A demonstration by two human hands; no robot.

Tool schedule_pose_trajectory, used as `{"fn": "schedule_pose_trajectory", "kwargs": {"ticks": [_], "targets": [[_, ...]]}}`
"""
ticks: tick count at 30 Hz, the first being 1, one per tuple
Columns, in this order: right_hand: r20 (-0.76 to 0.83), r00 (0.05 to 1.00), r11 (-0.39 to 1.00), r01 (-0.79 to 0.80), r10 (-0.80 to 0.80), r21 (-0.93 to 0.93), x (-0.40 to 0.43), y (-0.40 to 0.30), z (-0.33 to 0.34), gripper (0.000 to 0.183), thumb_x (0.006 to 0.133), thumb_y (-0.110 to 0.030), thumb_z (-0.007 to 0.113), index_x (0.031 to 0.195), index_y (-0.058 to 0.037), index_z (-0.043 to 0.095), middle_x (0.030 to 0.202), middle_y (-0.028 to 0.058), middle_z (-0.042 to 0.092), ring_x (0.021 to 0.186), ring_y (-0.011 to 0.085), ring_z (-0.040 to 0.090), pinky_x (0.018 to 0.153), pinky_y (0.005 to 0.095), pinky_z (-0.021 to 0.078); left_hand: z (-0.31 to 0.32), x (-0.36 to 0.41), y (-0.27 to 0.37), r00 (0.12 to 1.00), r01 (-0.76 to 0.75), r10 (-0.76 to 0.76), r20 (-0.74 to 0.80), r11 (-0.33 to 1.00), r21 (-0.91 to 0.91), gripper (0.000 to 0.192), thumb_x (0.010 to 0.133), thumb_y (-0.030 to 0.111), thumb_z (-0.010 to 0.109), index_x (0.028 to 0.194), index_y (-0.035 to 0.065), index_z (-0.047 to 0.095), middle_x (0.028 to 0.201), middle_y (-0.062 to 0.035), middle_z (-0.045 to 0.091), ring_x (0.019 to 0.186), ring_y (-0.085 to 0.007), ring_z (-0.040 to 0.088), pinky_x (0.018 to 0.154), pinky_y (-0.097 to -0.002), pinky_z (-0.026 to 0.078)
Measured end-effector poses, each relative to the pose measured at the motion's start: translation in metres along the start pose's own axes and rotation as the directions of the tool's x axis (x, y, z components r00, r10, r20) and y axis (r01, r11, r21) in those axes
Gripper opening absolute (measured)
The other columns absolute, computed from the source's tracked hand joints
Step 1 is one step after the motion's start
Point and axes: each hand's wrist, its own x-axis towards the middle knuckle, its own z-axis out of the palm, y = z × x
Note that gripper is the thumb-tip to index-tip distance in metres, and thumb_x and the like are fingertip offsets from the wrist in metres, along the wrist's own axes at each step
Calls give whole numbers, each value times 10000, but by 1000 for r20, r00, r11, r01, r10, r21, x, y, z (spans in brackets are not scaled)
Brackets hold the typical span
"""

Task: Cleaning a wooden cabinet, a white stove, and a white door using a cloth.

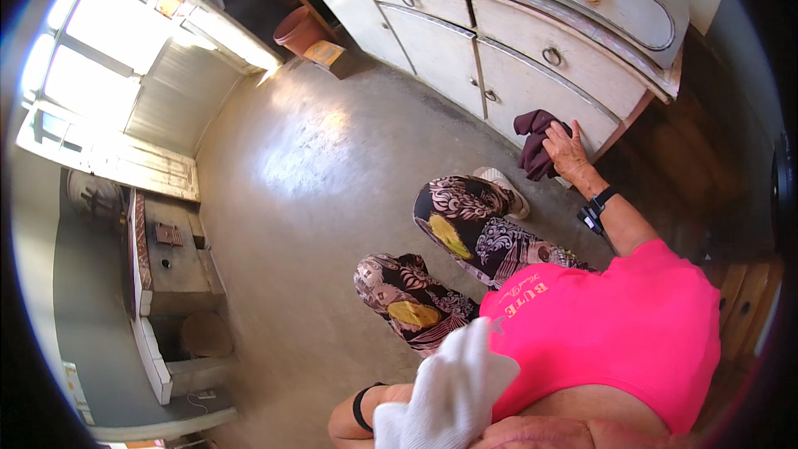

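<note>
My right hand (566,153) is stretched out by the lower front corner of a white wooden cabinet (430,37). It grips a dark maroon cloth (537,143), which hangs in folds above the floor, one finger pointing away from it. A black strap with a small device (592,212) circles that wrist. Close to the camera, a white cloth (446,380) covers most of my left hand (399,393); the fingers are hidden behind the fabric, which is held up in front of my chest. A black band (360,408) sits on the left arm.
Drawers with ring pulls (552,56) front the cabinet. A terracotta-coloured bucket (302,31) and a cardboard box (324,56) stand beyond its far end. On the left are a bright doorway (106,37) and a built-in masonry hearth (181,262). Smooth concrete floor (280,218) lies between.
</note>
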Motion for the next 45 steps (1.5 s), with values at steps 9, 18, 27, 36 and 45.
{"fn": "schedule_pose_trajectory", "kwargs": {"ticks": [9,18,27,36,45], "targets": [[-470,878,967,-195,96,-166,24,17,-86,141,819,-162,533,923,-146,626,1163,8,551,1213,196,452,942,670,197,-34,7,-23,992,72,-47,-114,973,220,458,956,356,328,1244,12,422,1180,-129,520,1068,-235,539,941,-394,429],[-484,874,902,-246,47,-355,29,31,-125,156,784,-155,559,914,-140,643,1134,33,580,1180,222,485,1015,610,130,-247,-10,-67,544,-84,-53,-837,990,-117,431,967,354,333,1212,18,446,1210,-134,519,1100,-296,510,975,-459,396],[-502,865,875,-233,-13,-424,107,4,-128,134,779,-161,523,866,-98,603,1058,60,582,1137,227,488,987,399,287,-278,-21,-49,322,107,18,-946,993,56,253,929,147,399,1104,-14,486,1033,-171,578,902,-278,594,724,-371,522],[-509,860,943,-127,-50,-307,122,0,-163,92,756,-133,528,831,-118,579,956,10,557,1029,199,504,814,355,360,-277,-13,-53,321,-17,-119,-940,991,-131,192,917,139,348,1044,18,428,860,-181,572,685,-255,572,550,-327,486],[-599,743,935,102,-298,-340,238,-26,-145,115,769,-166,532,856,-142,603,989,7,550,1058,193,476,906,377,347,-274,0,-47,438,52,-99,-893,995,-85,270,920,200,302,1039,-16,413,874,-220,571,657,-286,559,544,-333,492]]}}
